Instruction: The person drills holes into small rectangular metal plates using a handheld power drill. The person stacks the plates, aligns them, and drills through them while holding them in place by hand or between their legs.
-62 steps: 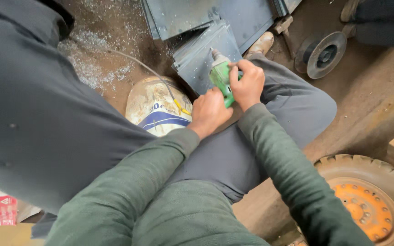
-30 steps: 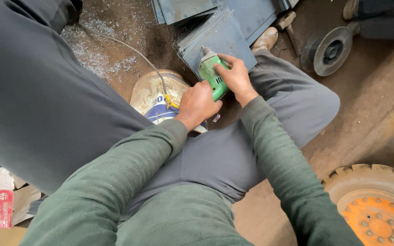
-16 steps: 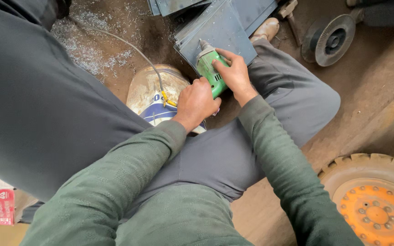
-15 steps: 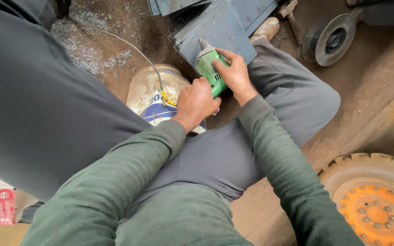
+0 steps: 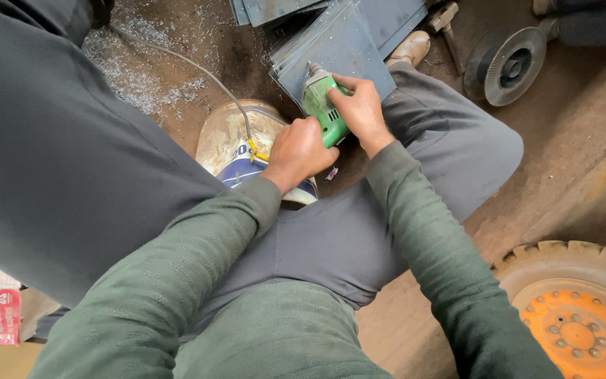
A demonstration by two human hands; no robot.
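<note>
Drill [image 5: 322,109] shifted farther onto steel plates [image 5: 341,49]; left hand [image 5: 299,151] and right hand [image 5: 359,109] both clamped around it, steadying.

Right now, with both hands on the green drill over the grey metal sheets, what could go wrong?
1. The green drill presses on loose stacked metal sheets; nothing visibly clamps them, so one might spin or slide.
2. The right hand and left hand are bare, close to sheet edges and metal shavings.
3. The cord runs past the left hand and may snag.
</note>
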